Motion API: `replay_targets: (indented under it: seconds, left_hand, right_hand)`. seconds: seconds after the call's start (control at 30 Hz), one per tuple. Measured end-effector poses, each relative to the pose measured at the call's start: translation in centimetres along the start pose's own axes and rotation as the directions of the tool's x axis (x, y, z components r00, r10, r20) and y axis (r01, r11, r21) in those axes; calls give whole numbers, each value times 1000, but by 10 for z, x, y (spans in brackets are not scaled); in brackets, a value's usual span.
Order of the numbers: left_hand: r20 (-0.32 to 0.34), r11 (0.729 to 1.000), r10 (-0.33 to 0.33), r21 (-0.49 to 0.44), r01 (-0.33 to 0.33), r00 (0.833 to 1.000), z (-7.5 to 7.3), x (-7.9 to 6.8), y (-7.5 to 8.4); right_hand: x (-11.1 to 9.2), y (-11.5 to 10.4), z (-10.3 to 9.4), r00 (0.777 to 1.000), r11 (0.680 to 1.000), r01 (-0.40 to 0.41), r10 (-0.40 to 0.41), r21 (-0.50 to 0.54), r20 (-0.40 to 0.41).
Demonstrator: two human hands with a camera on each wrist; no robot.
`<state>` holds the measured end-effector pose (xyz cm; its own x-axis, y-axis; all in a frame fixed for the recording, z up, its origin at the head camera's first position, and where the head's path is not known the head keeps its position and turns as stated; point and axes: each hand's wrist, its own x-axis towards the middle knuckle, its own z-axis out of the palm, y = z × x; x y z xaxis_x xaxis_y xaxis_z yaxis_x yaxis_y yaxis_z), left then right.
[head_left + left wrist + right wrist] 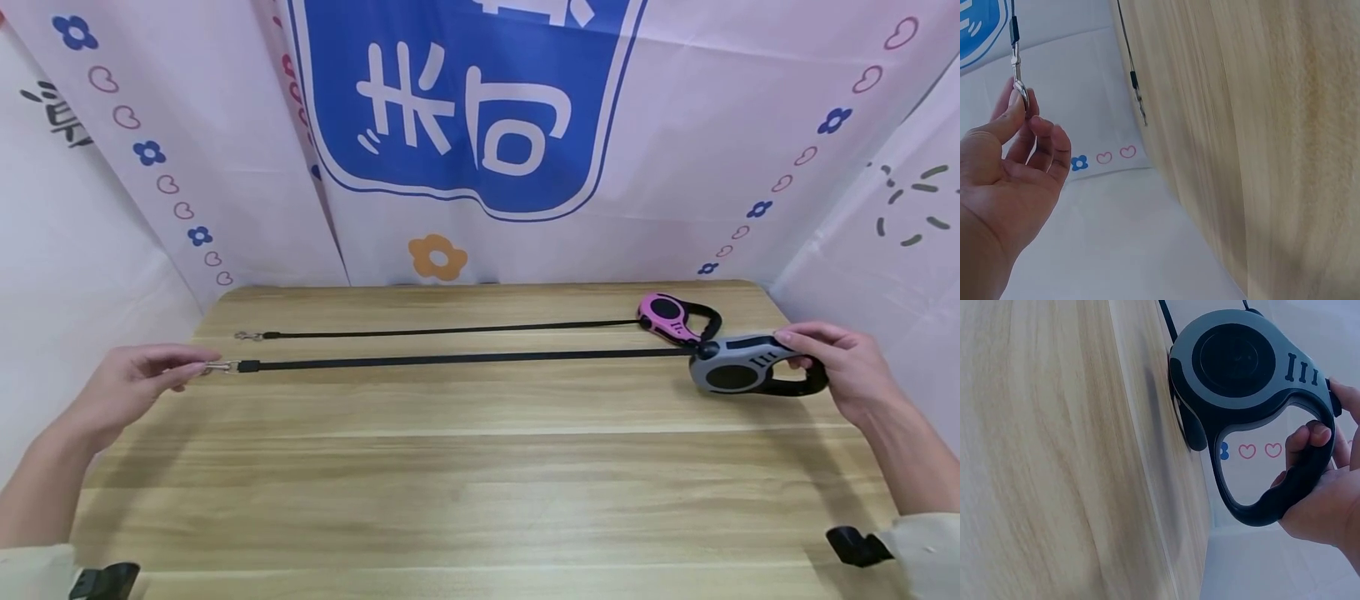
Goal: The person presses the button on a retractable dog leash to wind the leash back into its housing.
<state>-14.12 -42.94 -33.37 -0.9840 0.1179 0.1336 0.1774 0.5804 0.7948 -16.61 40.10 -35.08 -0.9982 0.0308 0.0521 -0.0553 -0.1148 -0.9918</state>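
Note:
A grey and black retractable dog leash (733,367) is held up at the right by my right hand (847,362), its fingers curled through the handle loop and the thumb on top near the button. The leash's black strap (465,359) runs straight and taut across to the left. At its far end my left hand (142,383) pinches the silver metal clip (1020,87) between thumb and forefinger. Behind it, a pink and black retractable leash (663,315) lies on the table, its thinner cord (450,331) stretched left to a small metal clip (248,336).
The wooden table (480,500) has rounded back corners. White printed cloth (525,250) with a blue sign stands close behind it, and more white cloth (892,217) hangs at the sides. The pink leash lies just behind the grey one.

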Motion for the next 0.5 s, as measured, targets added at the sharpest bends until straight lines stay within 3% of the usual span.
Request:
replay_targets:
  seconds: [0.3,0.5]
  left_hand:
    - [26,997,78,-18,-78,997,8,5,1]
    - [44,997,82,-12,-81,996,9,5,0]
  right_hand:
    - [0,-2,2,1000,1000,-6,6,8,0]
    - [0,-1,2,1000,1000,10,-10,19,5]
